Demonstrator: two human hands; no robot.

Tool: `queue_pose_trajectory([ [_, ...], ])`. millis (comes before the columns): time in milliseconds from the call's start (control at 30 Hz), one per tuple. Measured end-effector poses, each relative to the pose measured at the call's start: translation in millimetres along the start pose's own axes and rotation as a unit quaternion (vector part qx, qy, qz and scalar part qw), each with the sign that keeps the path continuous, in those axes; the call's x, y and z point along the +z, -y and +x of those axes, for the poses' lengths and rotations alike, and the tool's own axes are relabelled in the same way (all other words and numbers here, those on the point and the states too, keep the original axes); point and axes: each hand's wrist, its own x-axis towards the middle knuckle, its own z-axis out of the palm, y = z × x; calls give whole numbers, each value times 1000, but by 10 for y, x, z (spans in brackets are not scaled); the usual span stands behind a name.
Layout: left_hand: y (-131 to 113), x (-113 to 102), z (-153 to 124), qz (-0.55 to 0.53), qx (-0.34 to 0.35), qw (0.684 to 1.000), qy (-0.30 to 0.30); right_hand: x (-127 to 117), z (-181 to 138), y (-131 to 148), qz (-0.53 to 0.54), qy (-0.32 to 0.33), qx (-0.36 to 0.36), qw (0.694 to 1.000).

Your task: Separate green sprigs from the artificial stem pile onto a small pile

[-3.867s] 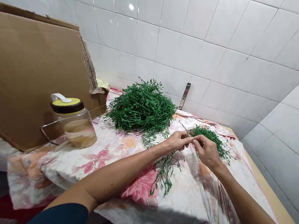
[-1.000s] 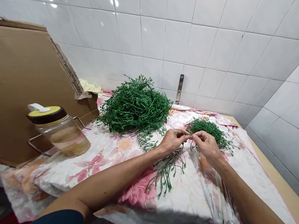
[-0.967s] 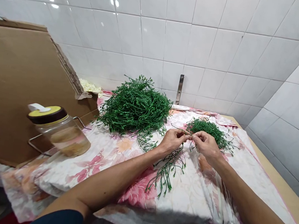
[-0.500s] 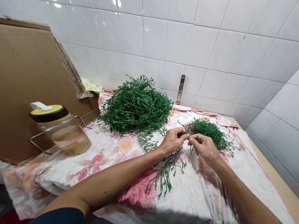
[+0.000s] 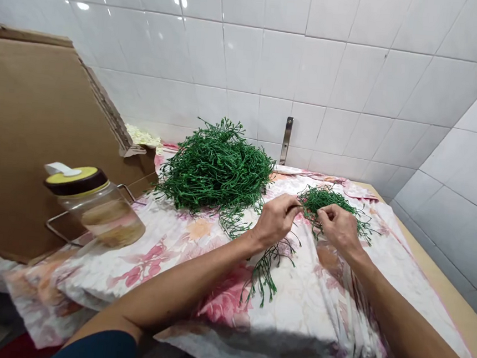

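Observation:
My left hand (image 5: 275,219) is closed round the stem of a green plastic sprig (image 5: 264,270), whose thin branches hang down below it onto the flowered cloth (image 5: 164,261). My right hand (image 5: 338,228) is pinched on strands at the near edge of a small heap of green sprigs (image 5: 324,200). The two hands are a short way apart. A much bigger heap of the same green sprigs (image 5: 218,169) lies further back and to the left of both hands.
A clear jar with a yellow lid (image 5: 96,205) sits on a wire stand at the left, in front of a large sheet of cardboard (image 5: 29,133). White tiled walls close the back and right. A metal bracket (image 5: 286,140) is fixed to the back wall.
My hands, which met fingertip to fingertip over the sprig, have drawn apart and moved back. The right hand has reached into the small green heap; the hanging sprig went back with the left hand.

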Motion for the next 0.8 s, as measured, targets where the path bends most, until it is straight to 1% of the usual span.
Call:
queue_pose_trajectory([
  [67, 73, 8, 30, -81, -130, 988, 19, -45, 39, -46, 33, -19, -7, 999],
  [133, 138, 26, 48, -176, -229, 956, 44, -63, 76, -85, 40, -33, -22, 998],
  [167, 156, 36, 54, -211, -264, 940, 49, -65, 91, -103, 34, -36, -30, 998],
  [233, 165, 53, 59, -262, -307, 913, 55, -64, 108, -125, 15, -38, -46, 998],
  [300, 154, 68, 62, -290, -327, 898, 53, -71, 94, -106, -4, -54, -65, 996],
  [367, 147, 80, 63, -309, -338, 888, 44, -87, 41, -30, -12, -80, -90, 993],
  [433, 153, 89, 65, -322, -342, 882, 31, -96, -45, 88, 9, -72, -108, 992],
  [467, 160, 92, 66, -326, -341, 881, 25, -93, -94, 151, 33, -41, -108, 993],
  [500, 169, 95, 67, -329, -340, 881, 18, -82, -142, 208, 61, 5, -105, 993],
  [567, 187, 101, 66, -330, -335, 882, 5, -37, -218, 281, 103, 94, -100, 985],
  [600, 195, 104, 64, -331, -332, 883, 1, -7, -241, 293, 112, 129, -97, 981],
  [633, 203, 107, 62, -333, -329, 883, -1, 24, -254, 289, 117, 153, -92, 977],
  [700, 216, 113, 57, -340, -326, 882, 2, 80, -250, 244, 131, 178, -64, 973],
  [800, 231, 122, 53, -349, -332, 876, 9, 122, -210, 156, 183, 197, 9, 963],
])
